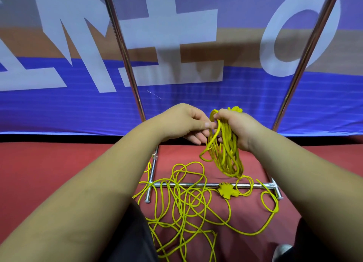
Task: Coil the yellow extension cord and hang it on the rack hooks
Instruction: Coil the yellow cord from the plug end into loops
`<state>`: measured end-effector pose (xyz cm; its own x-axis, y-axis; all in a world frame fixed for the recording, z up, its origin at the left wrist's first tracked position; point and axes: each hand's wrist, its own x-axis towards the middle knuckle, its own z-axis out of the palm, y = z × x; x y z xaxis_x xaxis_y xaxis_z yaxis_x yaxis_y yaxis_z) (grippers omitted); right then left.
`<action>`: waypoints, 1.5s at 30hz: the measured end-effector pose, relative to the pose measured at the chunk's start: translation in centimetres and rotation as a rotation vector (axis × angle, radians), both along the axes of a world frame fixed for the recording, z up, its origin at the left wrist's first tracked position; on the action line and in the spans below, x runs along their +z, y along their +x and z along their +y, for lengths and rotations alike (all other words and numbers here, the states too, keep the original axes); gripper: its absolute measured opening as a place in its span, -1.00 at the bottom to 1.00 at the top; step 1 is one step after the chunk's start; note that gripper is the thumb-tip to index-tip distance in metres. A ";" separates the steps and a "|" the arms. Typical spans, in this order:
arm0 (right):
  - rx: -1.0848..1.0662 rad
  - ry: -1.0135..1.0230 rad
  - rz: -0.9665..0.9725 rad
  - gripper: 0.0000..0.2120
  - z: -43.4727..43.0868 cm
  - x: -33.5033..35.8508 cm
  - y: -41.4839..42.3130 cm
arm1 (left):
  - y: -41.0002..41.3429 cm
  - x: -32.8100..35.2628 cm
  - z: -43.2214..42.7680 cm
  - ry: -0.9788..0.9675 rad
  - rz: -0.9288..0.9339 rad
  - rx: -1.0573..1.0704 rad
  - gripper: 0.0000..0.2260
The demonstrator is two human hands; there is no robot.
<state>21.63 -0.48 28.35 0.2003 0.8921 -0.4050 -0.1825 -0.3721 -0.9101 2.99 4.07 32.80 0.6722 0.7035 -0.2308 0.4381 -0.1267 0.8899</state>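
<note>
- Red floor [49, 163]: fills the far left and runs underfoot; blue banner [59, 108] with large white letters stands along its far edge.
- Left upright [125, 51] of the chrome rack: rises from the floor, slants leftward toward the top of the view, passes behind the left wrist.
- Left hand [184, 122]: pinches a single strand of the yellow extension cord [214, 136] between thumb and forefinger, touching the right fist; remaining fingers curl loosely underneath.
- Loose run [182, 203] of the cord: sprawls in tangled loops on the floor below both hands, crosses the base bar [211, 185] of the rack, reaches to the near edge of the view.
- Coiled loops [225, 157]: hang as a narrow bundle from the right hand, clear of the floor, lower end just above the base bar.
- Flat yellow end fitting [227, 190]: lies on the base bar, directly beneath the bundle.
- Right hand [239, 130]: fingers clamped round the top of the bundle; a small knot of cord shows above the knuckles.
- Right upright [306, 51]: rises behind the right wrist, slants rightward toward the top.
- Grey shoe toe [282, 252]: sits at the lower right, on the floor.
</note>
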 end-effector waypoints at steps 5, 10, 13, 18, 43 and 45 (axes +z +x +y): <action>0.066 0.035 0.192 -0.86 0.0 1.1 -0.1 | -1.3 -2.2 2.2 0.119 0.172 0.207 -0.86; 0.178 0.040 0.290 -0.86 -0.5 2.3 -0.5 | -1.1 -4.1 3.0 0.313 0.391 0.072 -0.61; 0.246 0.048 0.350 -0.83 -1.1 3.0 -0.6 | -0.6 -5.2 3.8 0.520 0.575 0.024 -0.61; 0.298 0.087 0.425 -0.81 -1.7 3.7 0.0 | -1.2 -6.1 5.1 0.314 0.490 -0.013 -0.85; 0.410 0.102 0.238 -0.82 -2.8 3.3 0.7 | 0.6 -3.7 5.7 0.925 0.347 0.224 -0.80; 0.403 0.127 0.249 -0.85 -2.9 3.6 0.5 | 0.2 -4.2 5.9 0.695 0.281 0.247 -0.73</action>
